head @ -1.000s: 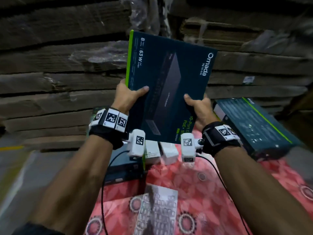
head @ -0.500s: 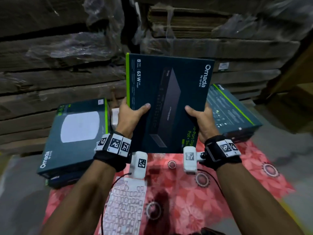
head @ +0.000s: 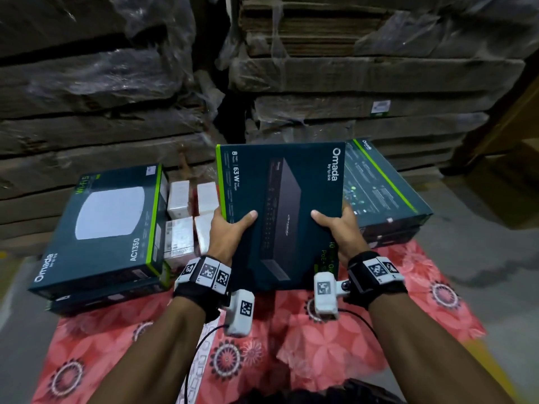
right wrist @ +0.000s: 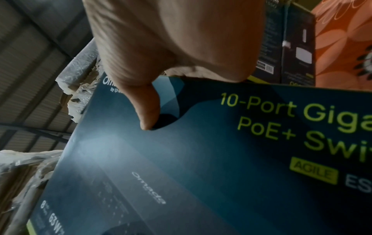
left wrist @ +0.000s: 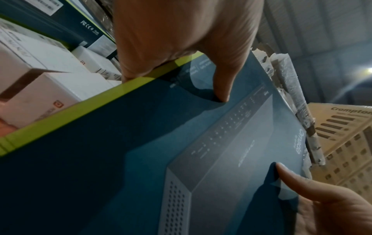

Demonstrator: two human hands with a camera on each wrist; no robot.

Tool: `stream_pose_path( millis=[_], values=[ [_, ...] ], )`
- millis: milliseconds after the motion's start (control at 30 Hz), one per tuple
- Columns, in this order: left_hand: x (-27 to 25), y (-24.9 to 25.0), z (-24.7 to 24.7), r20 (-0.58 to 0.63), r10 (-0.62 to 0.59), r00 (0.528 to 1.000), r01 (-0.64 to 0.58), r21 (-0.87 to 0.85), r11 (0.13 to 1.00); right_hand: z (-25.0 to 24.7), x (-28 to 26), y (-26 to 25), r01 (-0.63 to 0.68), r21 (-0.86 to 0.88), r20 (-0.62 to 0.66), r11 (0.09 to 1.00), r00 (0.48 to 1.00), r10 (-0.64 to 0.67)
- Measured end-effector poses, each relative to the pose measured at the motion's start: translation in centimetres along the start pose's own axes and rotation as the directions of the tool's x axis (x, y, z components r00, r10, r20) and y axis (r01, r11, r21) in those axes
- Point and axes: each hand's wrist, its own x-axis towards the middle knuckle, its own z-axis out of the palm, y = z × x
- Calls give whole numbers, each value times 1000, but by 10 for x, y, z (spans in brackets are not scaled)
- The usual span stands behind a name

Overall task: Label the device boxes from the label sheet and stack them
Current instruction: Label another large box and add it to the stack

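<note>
- Above the red patterned cloth (head: 335, 354), we hold the switch box (head: 281, 211) up in the air between both hands, printed face toward us, its far edge tipped up toward the wrapped cardboard stacks (head: 364, 83).
- Our left hand (head: 226, 231) pinches the green-striped left edge, thumb flat on the face and fingers curled behind; our right hand (head: 344, 231) grips the right edge the same way.
- We judge the box to be stiff carton with a smooth printed skin, so it should keep its shape but could slide under dry thumbs. It looks moderate in weight, since two edge grips carry it level.
- We would keep hold at the two long edges near the middle, where the panel will not flex, and leave the face free for a label.
- The head view alone shows the surroundings: the access-point box (head: 102, 228) on a stack to the left, small white boxes (head: 189, 217) between, another dark box (head: 385, 188) to the right, and part of the label sheet (head: 201, 371) low between our forearms.
- The left wrist view adds the left thumb tip pressed on the face, and the right thumb coming in from the opposite edge.
- The right wrist view reads the "10-Port" print, which the head view mostly hides behind our wrist. No view shows the fingers behind the box.
</note>
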Motion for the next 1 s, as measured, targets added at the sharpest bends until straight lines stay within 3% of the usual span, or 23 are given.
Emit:
stream_pose_path(
  millis=[233,367,500,667,867,1000],
  values=[
    [-4,-11,5,15,-10,1000,10,29,1000,-9,-1,2,10,-140,3,990,1000,-10],
    [-4,-4,4,47,24,999,-26,30,999,-3,-3,-10,16,-127,4,992,1000,-16],
    [-2,19,5,38,50,998,-51,25,998,8,-6,-29,89,-62,-30,994,995,-91],
    [7,61,13,-59,142,988,-138,62,988,26,-5,-51,164,-78,-135,983,976,-173],
    [38,87,10,-132,12,991,7,141,990,33,1,-71,146,-209,-263,967,944,-199],
    [37,94,10,-152,45,987,-7,244,970,36,1,-83,116,-238,-310,964,932,-189]
  ],
)
